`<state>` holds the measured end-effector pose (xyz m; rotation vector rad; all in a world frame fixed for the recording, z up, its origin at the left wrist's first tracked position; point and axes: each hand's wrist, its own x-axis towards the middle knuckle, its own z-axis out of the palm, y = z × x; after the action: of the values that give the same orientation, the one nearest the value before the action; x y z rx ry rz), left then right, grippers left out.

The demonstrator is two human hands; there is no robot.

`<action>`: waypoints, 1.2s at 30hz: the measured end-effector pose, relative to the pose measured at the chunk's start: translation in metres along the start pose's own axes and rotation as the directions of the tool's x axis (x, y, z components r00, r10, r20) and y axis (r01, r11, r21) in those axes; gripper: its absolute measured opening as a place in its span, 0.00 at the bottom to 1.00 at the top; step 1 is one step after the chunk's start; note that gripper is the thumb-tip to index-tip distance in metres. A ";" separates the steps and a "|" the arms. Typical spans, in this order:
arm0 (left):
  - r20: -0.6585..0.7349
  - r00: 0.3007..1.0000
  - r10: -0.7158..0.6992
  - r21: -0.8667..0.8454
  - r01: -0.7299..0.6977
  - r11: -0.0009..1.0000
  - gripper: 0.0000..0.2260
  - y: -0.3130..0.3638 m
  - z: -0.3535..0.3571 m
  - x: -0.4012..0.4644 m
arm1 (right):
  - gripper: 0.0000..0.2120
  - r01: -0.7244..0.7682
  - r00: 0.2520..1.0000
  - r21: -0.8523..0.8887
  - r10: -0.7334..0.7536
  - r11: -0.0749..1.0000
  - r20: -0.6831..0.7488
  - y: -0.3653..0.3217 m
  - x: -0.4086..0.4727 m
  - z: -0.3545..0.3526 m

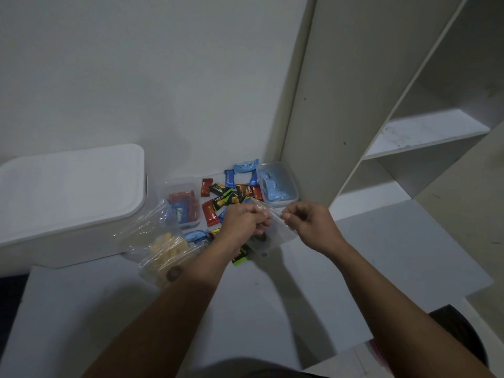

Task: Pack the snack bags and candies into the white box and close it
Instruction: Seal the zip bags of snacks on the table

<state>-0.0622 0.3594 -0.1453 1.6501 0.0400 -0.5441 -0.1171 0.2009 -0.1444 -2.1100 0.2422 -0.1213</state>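
My left hand (240, 222) and my right hand (311, 222) both pinch the top edge of a clear plastic bag (275, 236) held above the floor; something dark lies inside it. Loose candies (231, 195) in red, blue, black and green wrappers lie scattered on the white surface behind my hands. The white box (68, 192) stands at the left with its lid on. Beside it lie clear bags with yellow snacks (166, 246). One clear tub (185, 205) holds red and blue packets; another clear tub (275, 186) holds blue ones.
A white wall rises behind the candies. A tall white shelf unit (409, 132) stands at the right, its side panel close to the blue tub. A dark object (463, 336) sits at the lower right edge.
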 end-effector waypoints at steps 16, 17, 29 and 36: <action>-0.209 0.953 -0.218 -0.110 0.199 0.974 0.08 -0.004 -0.009 0.015 | 0.06 0.148 0.989 -0.209 -0.139 0.967 0.059 -0.004 -0.003 0.009; -0.223 0.955 -0.193 -0.077 0.180 0.981 0.08 -0.006 -0.009 0.014 | 0.06 0.147 0.989 -0.215 -0.137 0.965 0.059 -0.004 -0.003 0.009; -0.254 0.966 0.038 0.020 -0.034 0.999 0.04 -0.011 -0.021 -0.007 | 0.05 0.255 0.967 -0.271 -0.246 0.928 0.066 -0.003 -0.006 0.012; -0.286 0.958 0.022 -0.014 -0.027 1.000 0.02 -0.012 -0.027 -0.007 | 0.07 0.359 0.930 -0.333 -0.303 0.872 0.209 -0.009 0.001 0.011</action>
<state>-0.0639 0.3894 -0.1523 1.6988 0.2368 -0.2814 -0.1131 0.2143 -0.1421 -2.5070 -0.2124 -0.1260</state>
